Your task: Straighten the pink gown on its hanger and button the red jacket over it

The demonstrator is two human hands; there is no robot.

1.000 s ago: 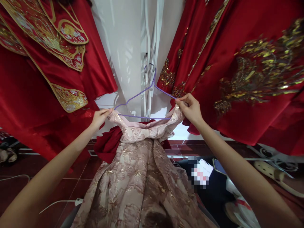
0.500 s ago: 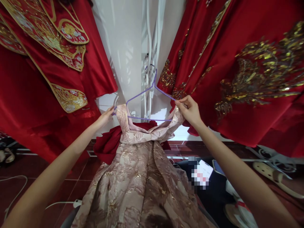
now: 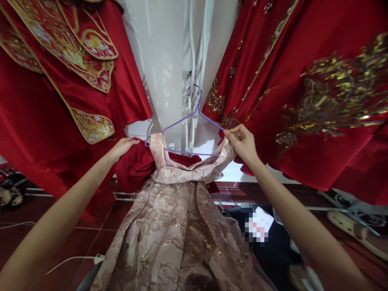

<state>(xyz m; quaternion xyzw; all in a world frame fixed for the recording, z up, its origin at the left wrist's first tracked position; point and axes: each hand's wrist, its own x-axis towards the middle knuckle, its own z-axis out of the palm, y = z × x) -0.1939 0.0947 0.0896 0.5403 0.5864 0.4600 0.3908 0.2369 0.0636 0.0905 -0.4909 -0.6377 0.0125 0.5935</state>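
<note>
A pale pink and gold brocade dress (image 3: pixel 169 218) hangs by its shoulder straps on a purple wire hanger (image 3: pixel 182 119). My right hand (image 3: pixel 244 143) pinches the hanger's right arm together with the dress strap there. To the left, my left hand (image 3: pixel 123 148) is closed on the upper edge of a dark red cloth (image 3: pixel 136 165), held out beside the left strap. This cloth continues behind the dress. The hanger's left end sticks out past the strap, apart from my left fingers.
Red embroidered gowns hang on the left (image 3: pixel 133 93) and right (image 3: pixel 327 141). White metal bars (image 3: pixel 194 52) stand behind the hanger. A white card (image 3: pixel 262 222) lies on a dark surface at lower right, near a beige clog (image 3: pixel 344 226). A white cable (image 3: pixel 72 258) crosses the tiled floor.
My left hand has left the hanger's left end and moved left, drawing the red cloth outward and up. My right hand keeps its grip on the hanger and strap.
</note>
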